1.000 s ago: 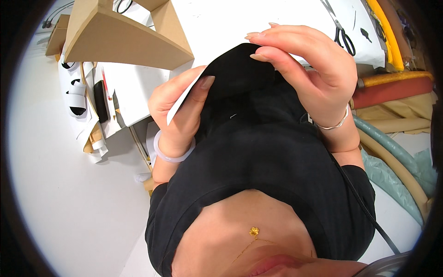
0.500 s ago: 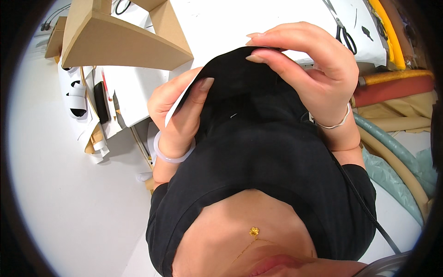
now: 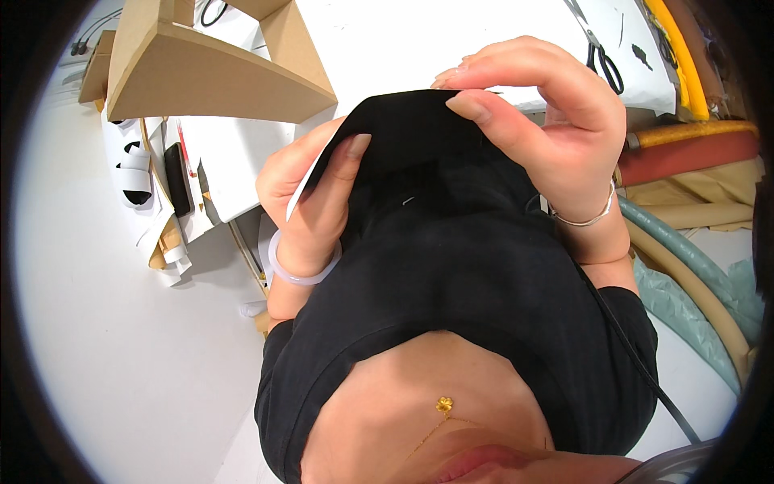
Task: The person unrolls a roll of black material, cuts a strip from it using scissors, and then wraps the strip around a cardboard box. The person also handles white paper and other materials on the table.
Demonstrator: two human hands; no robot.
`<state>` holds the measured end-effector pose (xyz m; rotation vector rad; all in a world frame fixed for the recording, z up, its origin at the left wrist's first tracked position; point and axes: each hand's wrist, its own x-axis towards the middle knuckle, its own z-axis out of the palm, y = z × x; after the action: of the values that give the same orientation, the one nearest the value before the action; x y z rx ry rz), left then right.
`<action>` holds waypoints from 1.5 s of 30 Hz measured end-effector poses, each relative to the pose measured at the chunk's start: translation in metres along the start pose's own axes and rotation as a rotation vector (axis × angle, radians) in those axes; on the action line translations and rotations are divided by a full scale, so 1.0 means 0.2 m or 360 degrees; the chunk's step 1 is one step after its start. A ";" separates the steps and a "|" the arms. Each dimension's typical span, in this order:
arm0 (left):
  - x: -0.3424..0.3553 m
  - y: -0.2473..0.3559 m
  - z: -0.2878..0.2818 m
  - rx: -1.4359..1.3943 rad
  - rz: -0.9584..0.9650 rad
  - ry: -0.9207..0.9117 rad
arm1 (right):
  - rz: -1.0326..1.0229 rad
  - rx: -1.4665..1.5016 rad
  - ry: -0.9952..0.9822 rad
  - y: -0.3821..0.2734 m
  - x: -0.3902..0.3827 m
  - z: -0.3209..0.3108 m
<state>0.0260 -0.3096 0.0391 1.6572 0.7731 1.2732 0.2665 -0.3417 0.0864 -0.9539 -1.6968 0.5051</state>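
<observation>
Between my hands I hold a thin, flexible black sheet [image 3: 403,121] with a white underside that shows along its left edge. My left hand [image 3: 310,189] is closed on the sheet's left side, thumb on the black face and fingers behind. At the far right edge my right hand [image 3: 548,113] pinches it, thumb below and fingers above. The sheet bends down toward the left. Its lower part blends into my black shirt [image 3: 451,274], so its near edge is hard to make out.
A brown board frame [image 3: 218,77] stands on the white table [image 3: 379,40] at the far left. Black-handled scissors [image 3: 601,60] lie at the far right. Rolls of material, including a red one [image 3: 685,157], are stacked to the right. A black phone-like slab [image 3: 176,177] lies at the left.
My right thumb and fingers have shifted slightly along the sheet's far edge. The sheet's top now lies flatter, with a sharper bend near the left.
</observation>
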 end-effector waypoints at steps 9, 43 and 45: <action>0.00 0.02 0.00 -0.0005 0.0003 -0.0014 | 0.0186 0.0153 0.0055 -0.02 0.00 0.02; 0.00 -0.01 0.00 -0.0047 -0.0015 -0.0023 | 0.0322 0.0414 0.0034 0.06 -0.01 0.04; 0.00 -0.01 0.00 -0.0062 -0.0031 -0.0021 | 0.0403 0.0492 0.0036 0.07 -0.01 0.03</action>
<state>0.0267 -0.3095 0.0379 1.6220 0.7504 1.2552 0.2653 -0.3349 0.0729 -0.9447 -1.4317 0.8933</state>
